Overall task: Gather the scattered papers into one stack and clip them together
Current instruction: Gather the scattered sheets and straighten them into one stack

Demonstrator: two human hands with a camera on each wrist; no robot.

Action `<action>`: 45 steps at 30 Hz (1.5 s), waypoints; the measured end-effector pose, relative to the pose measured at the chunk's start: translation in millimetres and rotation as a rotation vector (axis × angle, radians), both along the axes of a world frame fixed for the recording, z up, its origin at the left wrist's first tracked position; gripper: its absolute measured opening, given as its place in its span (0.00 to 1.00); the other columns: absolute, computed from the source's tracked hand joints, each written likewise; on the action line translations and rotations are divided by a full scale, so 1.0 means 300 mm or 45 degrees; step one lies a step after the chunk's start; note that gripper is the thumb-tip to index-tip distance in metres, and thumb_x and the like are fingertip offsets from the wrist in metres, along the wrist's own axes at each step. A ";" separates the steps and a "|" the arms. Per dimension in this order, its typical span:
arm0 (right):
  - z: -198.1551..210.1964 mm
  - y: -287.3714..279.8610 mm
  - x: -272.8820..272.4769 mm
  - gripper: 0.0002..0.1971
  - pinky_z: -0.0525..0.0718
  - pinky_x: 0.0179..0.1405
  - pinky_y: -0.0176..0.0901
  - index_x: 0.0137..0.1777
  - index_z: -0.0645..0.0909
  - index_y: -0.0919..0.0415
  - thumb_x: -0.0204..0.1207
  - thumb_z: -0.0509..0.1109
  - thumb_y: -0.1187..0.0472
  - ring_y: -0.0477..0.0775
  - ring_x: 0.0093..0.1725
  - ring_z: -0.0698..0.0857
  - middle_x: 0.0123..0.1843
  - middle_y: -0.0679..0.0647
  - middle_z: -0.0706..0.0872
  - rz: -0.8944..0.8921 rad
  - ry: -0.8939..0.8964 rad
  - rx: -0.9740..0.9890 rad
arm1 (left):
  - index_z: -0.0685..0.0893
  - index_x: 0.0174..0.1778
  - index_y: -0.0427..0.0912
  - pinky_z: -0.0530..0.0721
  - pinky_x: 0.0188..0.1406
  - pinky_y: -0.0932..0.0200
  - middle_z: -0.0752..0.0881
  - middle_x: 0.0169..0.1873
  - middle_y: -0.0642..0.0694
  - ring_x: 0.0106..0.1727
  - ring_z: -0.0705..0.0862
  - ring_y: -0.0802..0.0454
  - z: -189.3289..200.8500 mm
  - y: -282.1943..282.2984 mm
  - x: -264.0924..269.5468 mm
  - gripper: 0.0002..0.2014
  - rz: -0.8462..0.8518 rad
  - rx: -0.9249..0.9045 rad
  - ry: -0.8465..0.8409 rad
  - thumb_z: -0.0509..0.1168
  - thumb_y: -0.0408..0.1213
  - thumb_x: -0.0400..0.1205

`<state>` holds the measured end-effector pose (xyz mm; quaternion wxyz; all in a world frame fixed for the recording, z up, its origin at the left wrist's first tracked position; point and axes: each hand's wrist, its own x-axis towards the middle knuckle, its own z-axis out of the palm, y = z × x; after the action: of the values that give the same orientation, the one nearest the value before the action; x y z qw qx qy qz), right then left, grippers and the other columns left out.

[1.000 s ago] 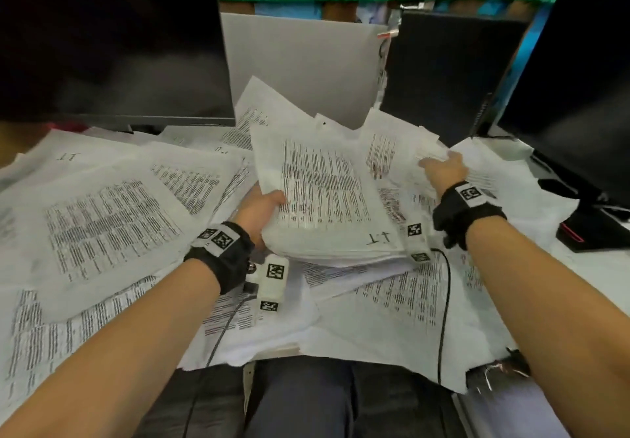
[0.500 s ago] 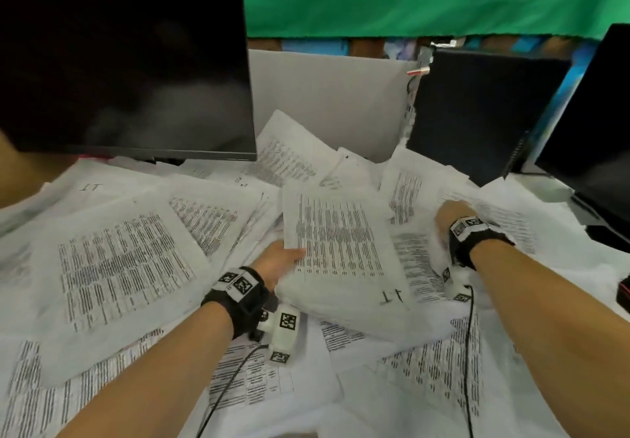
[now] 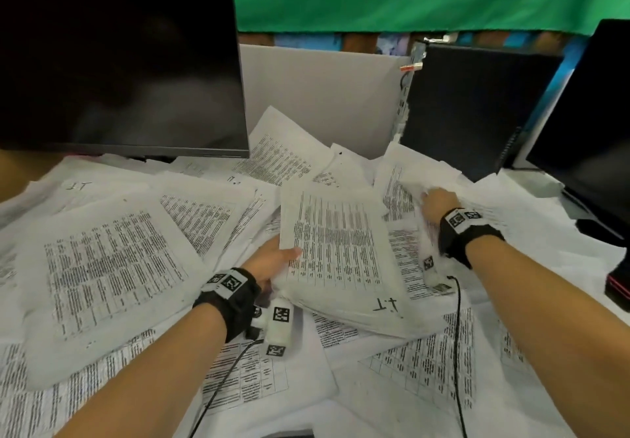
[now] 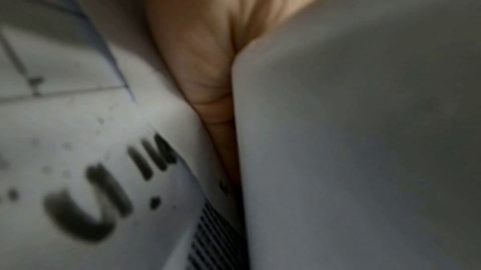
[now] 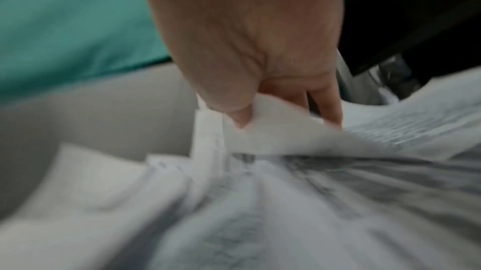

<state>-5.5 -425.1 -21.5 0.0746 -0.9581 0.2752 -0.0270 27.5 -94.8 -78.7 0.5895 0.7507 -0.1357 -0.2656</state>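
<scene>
— Left hand (image 3: pixel 272 260): what are you holding?
— Your thumb lies on top of one thick stack of papers (image 3: pixel 341 256), fingers hidden beneath it; you grip it by its left edge. The left wrist view shows only your palm (image 4: pixel 208 48) pressed against paper.

— Right hand (image 3: pixel 438 200)?
— Just right of the stack, beyond its far corner. Your thumb and fingers (image 5: pixel 325 105) pinch a loose sheet (image 5: pixel 273 130); motion blurs it.

— Counts?
— Two hands, two wrist bands. One gathered stack. Loose papers (image 3: pixel 109 267) all around both hands, too overlapped to number. Three dark monitors: one (image 3: pixel 119 59) beyond your left hand, two (image 3: pixel 477 106) beyond your right.
</scene>
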 end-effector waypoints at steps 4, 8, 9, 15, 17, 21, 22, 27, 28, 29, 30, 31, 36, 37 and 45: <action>0.158 0.207 -0.065 0.12 0.77 0.53 0.27 0.57 0.80 0.52 0.88 0.55 0.64 0.37 0.48 0.81 0.48 0.43 0.83 0.324 -0.823 0.510 | 0.74 0.72 0.37 0.84 0.54 0.51 0.82 0.66 0.37 0.60 0.84 0.43 -0.013 0.007 0.005 0.18 0.035 -0.156 0.170 0.60 0.33 0.86; 0.170 0.365 -0.150 0.14 0.73 0.61 0.22 0.66 0.82 0.56 0.88 0.59 0.62 0.35 0.59 0.79 0.63 0.41 0.83 0.915 -0.276 0.571 | 0.78 0.67 0.44 0.82 0.63 0.45 0.87 0.59 0.42 0.59 0.87 0.45 -0.014 0.006 0.002 0.19 0.038 -0.259 0.313 0.56 0.50 0.86; 0.150 0.367 -0.164 0.15 0.74 0.63 0.27 0.69 0.82 0.57 0.88 0.58 0.60 0.39 0.61 0.79 0.67 0.46 0.83 0.931 -0.087 0.554 | 0.79 0.66 0.46 0.84 0.60 0.45 0.88 0.57 0.42 0.58 0.87 0.45 -0.013 0.007 0.006 0.21 0.061 -0.349 0.383 0.53 0.54 0.86; 0.034 0.341 -0.280 0.13 0.61 0.83 0.53 0.65 0.85 0.47 0.86 0.62 0.58 0.46 0.78 0.71 0.79 0.43 0.74 0.874 0.511 0.615 | 0.77 0.71 0.43 0.80 0.59 0.39 0.82 0.67 0.36 0.68 0.80 0.38 -0.028 0.019 0.023 0.35 0.078 -0.620 0.638 0.45 0.66 0.82; 0.038 0.316 -0.307 0.23 0.53 0.84 0.52 0.75 0.76 0.43 0.83 0.66 0.63 0.44 0.81 0.62 0.82 0.39 0.65 0.786 0.525 0.807 | 0.79 0.70 0.41 0.76 0.68 0.36 0.83 0.65 0.36 0.66 0.82 0.38 -0.021 0.011 0.005 0.23 -0.006 -0.521 0.509 0.57 0.52 0.85; 0.073 0.188 -0.317 0.50 0.57 0.82 0.59 0.86 0.49 0.44 0.70 0.75 0.64 0.55 0.84 0.56 0.88 0.48 0.52 0.434 0.600 0.566 | 0.76 0.72 0.36 0.75 0.69 0.33 0.84 0.64 0.36 0.65 0.83 0.36 -0.044 0.004 0.012 0.20 0.000 -0.285 0.290 0.64 0.29 0.82; 0.064 0.146 -0.322 0.57 0.60 0.81 0.61 0.86 0.42 0.46 0.66 0.78 0.59 0.59 0.85 0.57 0.88 0.52 0.51 0.329 0.727 0.329 | 0.76 0.72 0.36 0.75 0.69 0.33 0.84 0.65 0.36 0.66 0.82 0.37 -0.047 0.004 0.013 0.21 -0.009 -0.267 0.258 0.64 0.26 0.81; -0.061 0.046 -0.395 0.54 0.74 0.75 0.58 0.87 0.40 0.47 0.69 0.73 0.60 0.64 0.80 0.68 0.87 0.62 0.55 0.192 0.782 -0.030 | 0.76 0.68 0.40 0.77 0.67 0.33 0.84 0.64 0.37 0.64 0.82 0.37 -0.043 0.001 0.000 0.22 -0.030 -0.308 0.222 0.60 0.18 0.80; -0.067 0.042 -0.406 0.49 0.73 0.76 0.57 0.87 0.43 0.48 0.72 0.70 0.62 0.62 0.80 0.69 0.86 0.60 0.59 0.240 0.681 -0.068 | 0.75 0.68 0.40 0.78 0.65 0.34 0.84 0.62 0.37 0.63 0.83 0.37 -0.038 0.000 -0.007 0.23 -0.014 -0.324 0.227 0.59 0.16 0.79; -0.076 0.032 -0.410 0.47 0.72 0.77 0.56 0.87 0.45 0.49 0.74 0.69 0.63 0.60 0.80 0.69 0.85 0.58 0.62 0.273 0.617 -0.105 | 0.73 0.69 0.40 0.79 0.64 0.34 0.85 0.61 0.38 0.62 0.84 0.36 -0.032 0.000 -0.014 0.25 0.004 -0.335 0.231 0.59 0.16 0.78; -0.069 0.034 -0.414 0.46 0.73 0.77 0.56 0.87 0.46 0.49 0.74 0.68 0.63 0.60 0.80 0.69 0.85 0.58 0.63 0.293 0.607 -0.114 | 0.71 0.70 0.40 0.80 0.62 0.34 0.85 0.61 0.37 0.61 0.84 0.36 -0.034 -0.001 -0.014 0.26 0.020 -0.342 0.235 0.59 0.16 0.78; -0.067 0.037 -0.412 0.45 0.74 0.76 0.56 0.87 0.48 0.50 0.73 0.68 0.63 0.60 0.79 0.71 0.84 0.57 0.65 0.304 0.616 -0.115 | 0.70 0.71 0.41 0.81 0.61 0.34 0.84 0.62 0.37 0.61 0.84 0.35 -0.035 -0.001 -0.016 0.27 0.031 -0.339 0.241 0.59 0.16 0.78; 0.017 0.112 -0.367 0.13 0.86 0.56 0.52 0.64 0.78 0.62 0.82 0.60 0.65 0.61 0.54 0.86 0.56 0.59 0.87 0.216 0.293 -0.213 | 0.68 0.74 0.41 0.82 0.60 0.34 0.83 0.64 0.37 0.61 0.85 0.36 -0.047 -0.007 -0.007 0.29 0.075 -0.349 0.268 0.63 0.19 0.78; 0.044 0.135 -0.346 0.12 0.85 0.56 0.53 0.64 0.78 0.65 0.84 0.58 0.65 0.63 0.53 0.86 0.56 0.63 0.86 0.169 0.113 -0.177 | 0.69 0.75 0.41 0.81 0.62 0.33 0.83 0.65 0.37 0.62 0.84 0.37 -0.047 -0.008 -0.010 0.27 0.064 -0.354 0.265 0.64 0.22 0.80; 0.115 0.555 -0.236 0.24 0.87 0.46 0.46 0.74 0.76 0.55 0.81 0.55 0.73 0.58 0.49 0.87 0.59 0.57 0.86 0.650 0.083 -0.021 | 0.75 0.72 0.45 0.77 0.68 0.37 0.83 0.66 0.38 0.64 0.84 0.40 -0.053 -0.017 -0.005 0.21 0.109 -0.422 0.293 0.55 0.50 0.87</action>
<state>-76.2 -258.5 12.9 0.0621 -0.9975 0.0266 0.0215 25.9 -99.9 -94.8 0.7274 0.6131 -0.0773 -0.2984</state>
